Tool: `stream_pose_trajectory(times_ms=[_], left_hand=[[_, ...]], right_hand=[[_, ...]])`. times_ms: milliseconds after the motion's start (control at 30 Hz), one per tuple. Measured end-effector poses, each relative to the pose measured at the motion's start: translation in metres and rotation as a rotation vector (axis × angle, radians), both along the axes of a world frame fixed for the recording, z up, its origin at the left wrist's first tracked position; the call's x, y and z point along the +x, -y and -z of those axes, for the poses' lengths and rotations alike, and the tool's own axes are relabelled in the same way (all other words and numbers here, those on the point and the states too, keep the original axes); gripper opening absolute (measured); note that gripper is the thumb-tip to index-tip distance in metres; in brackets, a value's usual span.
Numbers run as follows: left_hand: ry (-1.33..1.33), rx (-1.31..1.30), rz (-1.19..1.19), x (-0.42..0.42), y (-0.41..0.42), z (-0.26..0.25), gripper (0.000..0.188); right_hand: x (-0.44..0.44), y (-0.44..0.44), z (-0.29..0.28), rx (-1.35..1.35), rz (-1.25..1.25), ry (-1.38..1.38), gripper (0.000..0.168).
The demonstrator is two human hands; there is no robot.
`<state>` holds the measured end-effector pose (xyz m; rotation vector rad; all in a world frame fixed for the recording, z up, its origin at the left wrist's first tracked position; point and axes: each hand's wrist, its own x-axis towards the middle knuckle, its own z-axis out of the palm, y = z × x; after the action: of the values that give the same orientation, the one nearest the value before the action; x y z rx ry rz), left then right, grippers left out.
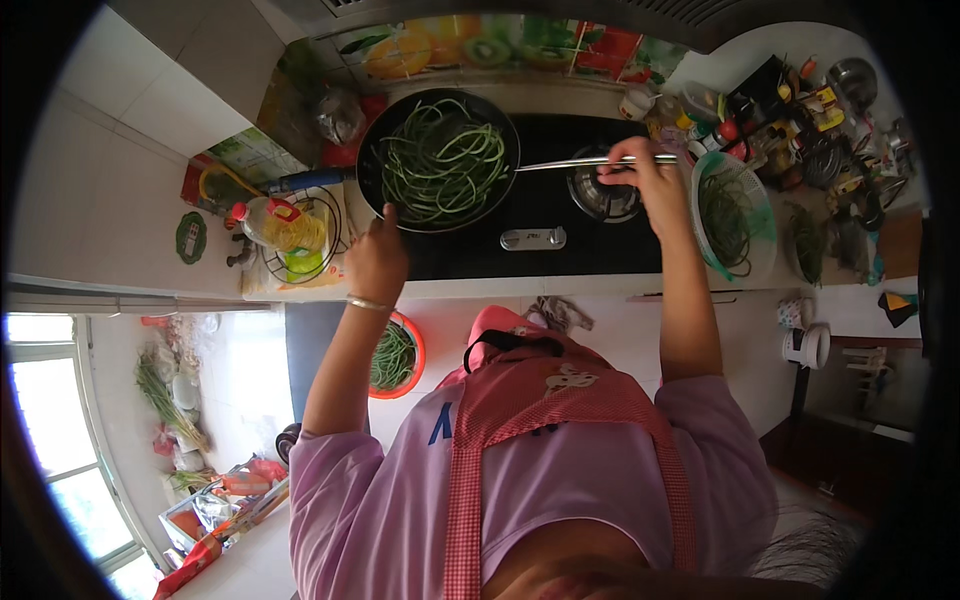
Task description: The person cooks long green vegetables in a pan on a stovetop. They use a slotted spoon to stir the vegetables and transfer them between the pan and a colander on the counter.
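A dark wok [362, 176] stands on the left side of the black glass gas stove [465, 255]. Long green beans [442, 161] lie tangled inside it. At the wok's front rim is my left hand [377, 259], its index finger extended; whether it grips anything is unclear. My right hand [646, 176] holds slim metal chopsticks [570, 163] level above the bare right burner [604, 196]. Their tips point left and reach the wok's right rim. Right of my right forearm, a green plastic colander [759, 217] holds more long green beans [724, 214].
An oil bottle [281, 221] and a wire rack [330, 255] stand left of the wok, whose blue handle [307, 180] points left. Bottles and jars [780, 135] crowd the right counter. Below the counter sits an orange-rimmed basin [416, 367] of green beans.
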<state>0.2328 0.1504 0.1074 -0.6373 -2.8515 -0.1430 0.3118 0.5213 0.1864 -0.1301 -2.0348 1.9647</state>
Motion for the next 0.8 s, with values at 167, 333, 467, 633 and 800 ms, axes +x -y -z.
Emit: stream_pose_trajectory(times_ms=[167,333,467,633,800], left_hand=[[-0.029,0.006,-0.061,0.027,0.033,-0.049,0.042],[0.022,-0.085,-0.054,0.034,0.047,-0.046,0.037],[0.100,-0.085,-0.034,0.028,0.045,-0.021,0.033],[0.100,-0.066,-0.031,0.013,0.031,0.015,0.031],[0.095,-0.054,-0.065,0.008,0.025,0.023,0.032]], right_hand=[[-0.037,0.059,0.058,0.139,-0.239,0.048,0.024],[-0.074,0.102,0.113,0.286,-0.407,0.089,0.021],[-0.097,0.109,0.146,0.422,-0.394,-0.003,0.019],[-0.100,0.107,0.148,0.520,-0.351,-0.026,0.016],[-0.080,0.086,0.104,0.425,-0.292,-0.025,0.018]])
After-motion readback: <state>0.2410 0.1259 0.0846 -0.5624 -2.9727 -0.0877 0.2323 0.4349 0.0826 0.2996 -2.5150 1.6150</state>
